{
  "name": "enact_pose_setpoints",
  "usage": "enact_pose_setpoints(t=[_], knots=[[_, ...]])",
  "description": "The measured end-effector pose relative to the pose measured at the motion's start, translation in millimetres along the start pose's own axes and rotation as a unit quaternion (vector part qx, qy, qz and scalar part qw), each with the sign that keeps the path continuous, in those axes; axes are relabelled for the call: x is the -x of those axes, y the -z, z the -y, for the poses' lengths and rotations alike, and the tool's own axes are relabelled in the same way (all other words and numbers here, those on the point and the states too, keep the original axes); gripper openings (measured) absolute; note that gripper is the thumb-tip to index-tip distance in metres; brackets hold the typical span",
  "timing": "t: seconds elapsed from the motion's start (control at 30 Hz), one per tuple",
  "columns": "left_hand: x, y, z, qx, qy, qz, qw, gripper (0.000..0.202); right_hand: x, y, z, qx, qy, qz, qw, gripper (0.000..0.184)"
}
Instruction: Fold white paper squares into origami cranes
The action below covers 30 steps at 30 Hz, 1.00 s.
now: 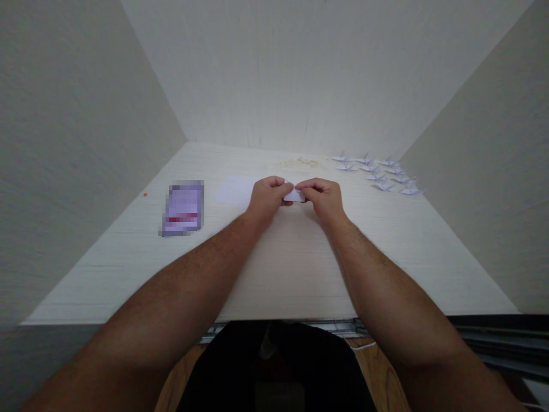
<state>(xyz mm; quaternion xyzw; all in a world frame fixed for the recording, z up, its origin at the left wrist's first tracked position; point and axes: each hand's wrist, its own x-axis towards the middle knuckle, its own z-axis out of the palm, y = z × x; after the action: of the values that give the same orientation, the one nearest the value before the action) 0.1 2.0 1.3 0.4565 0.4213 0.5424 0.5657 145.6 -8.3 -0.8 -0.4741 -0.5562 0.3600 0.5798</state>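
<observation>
Between my two hands is a small piece of folded white paper (294, 196), held just above the middle of the table. My left hand (270, 197) pinches its left side, thumb on top and fingers beneath. On the other side my right hand (322, 195) grips the right edge between thumb and fingers. My fingers cover parts of the paper, so its full shape is hidden. Flat on the table beside my left hand lie white paper sheets (234, 190). Several folded white paper cranes (384, 187) stand grouped at the back right.
A blurred-out tablet or phone with a lit screen (183, 207) lies at the left. Farther left is a tiny orange bit (145, 194). A brownish stain (302, 163) marks the pale table (291, 269) near the back wall. Walls enclose the table on three sides.
</observation>
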Motion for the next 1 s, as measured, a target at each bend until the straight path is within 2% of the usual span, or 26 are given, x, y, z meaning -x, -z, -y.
enact_pose_setpoints(t=[0.13,0.27,0.5,0.8,1.0], knots=[[-1.5,1.1,2.7,-0.009,-0.033,0.005,0.999,0.018,-2.0,-0.4,2.2,-0.057,-0.044,-0.020,0.997,0.015],[-4.0,3.3,5.3,-0.001,-0.052,0.003,0.999,0.018,-3.2,-0.8,1.3,-0.041,-0.063,-0.018,0.997,0.015],[-4.3,3.4,5.5,0.009,-0.033,-0.007,0.999,0.018,-3.5,-1.4,-2.3,-0.010,-0.058,-0.013,0.998,0.019],[-1.8,2.2,2.7,0.015,-0.020,-0.008,1.000,0.019,-2.2,-2.2,0.5,-0.026,-0.061,-0.012,0.998,0.016],[1.5,0.2,1.3,-0.024,-0.022,0.002,0.999,0.020,-2.0,-2.2,-0.5,-0.005,-0.063,-0.014,0.998,0.016]])
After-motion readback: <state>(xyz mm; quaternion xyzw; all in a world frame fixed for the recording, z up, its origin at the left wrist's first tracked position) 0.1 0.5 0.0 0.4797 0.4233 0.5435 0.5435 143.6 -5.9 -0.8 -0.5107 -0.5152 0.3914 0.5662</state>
